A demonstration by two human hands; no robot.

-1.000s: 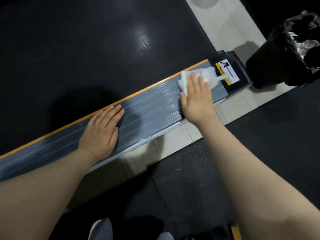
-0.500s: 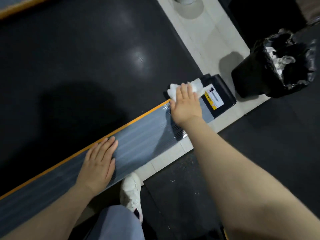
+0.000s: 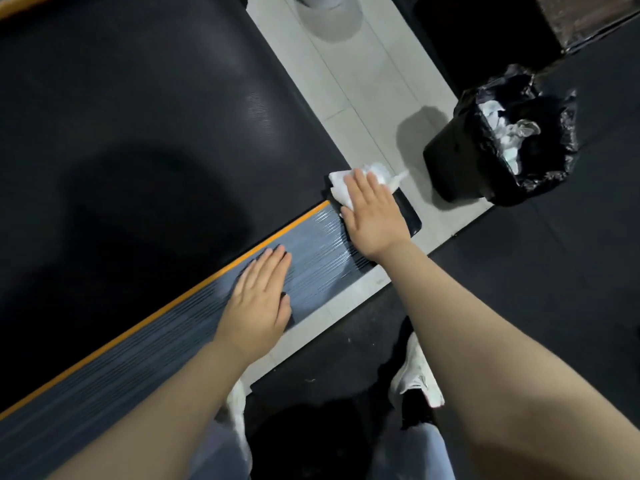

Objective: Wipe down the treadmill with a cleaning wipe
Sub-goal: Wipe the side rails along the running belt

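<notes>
The treadmill's grey ribbed side rail (image 3: 318,251) runs diagonally beside the wide black belt (image 3: 145,140), with an orange stripe between them. My right hand (image 3: 372,211) lies flat with straight fingers, pressing a crumpled white wipe (image 3: 341,187) onto the black end cap (image 3: 408,216) at the rail's far end. The wipe sticks out past my fingertips. My left hand (image 3: 258,303) rests flat on the grey rail, fingers straight, nearer to me.
A black bin (image 3: 460,161) lined with a black bag and holding white wipes stands on the pale tiled strip (image 3: 346,74) right of the end cap. Dark rubber flooring (image 3: 540,271) lies to the right. My white shoes (image 3: 420,379) stand below.
My right hand has pushed the wipe further along onto the end cap, covering its label. My left hand has slid along the rail closer to the right hand. My feet stepped forward.
</notes>
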